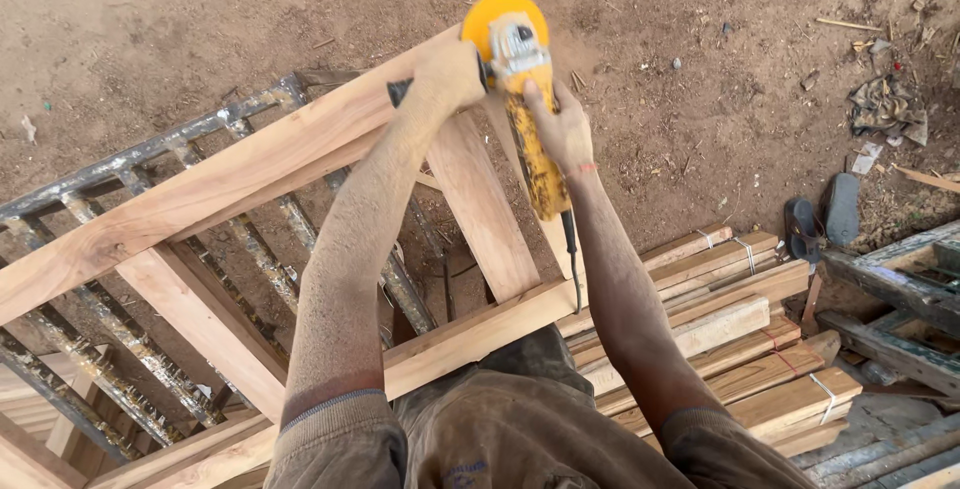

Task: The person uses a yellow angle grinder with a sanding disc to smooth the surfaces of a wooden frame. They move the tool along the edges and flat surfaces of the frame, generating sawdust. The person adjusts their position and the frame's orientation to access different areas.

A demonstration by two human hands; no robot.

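**Head view: both our hands on the yellow grinder at the far rail of a wooden frame**

Nearest us, our brown work clothes (520, 429) fill the bottom middle, sleeves ending just above the elbows. To the near right lies a stack of cut wood lengths (740, 349), tied in bundles with pale straps; we count at least three straps, though the number of lengths is too layered to tell. Right of that sit weathered grey timbers (900, 319).

Between us and the ground stands the wooden frame (230, 189): one long rail near us, one long rail farther off, and two cross pieces that we can see joining them. Under it and to the left runs a rusty metal grille (150, 149) with several bars.

Farther out, our left hand (450, 71) is clenched around the black side handle of the angle grinder (520, 79), and our right hand (562, 129) grasps its yellow body. The one grinder rests at the far rail's end, its round guard pointing away, its black cord (572, 259) trailing back toward us.

Far right, on the bare dirt, lie two dark sandals (822, 214) side by side, and beyond them a crumpled rag (885, 107) among scraps.
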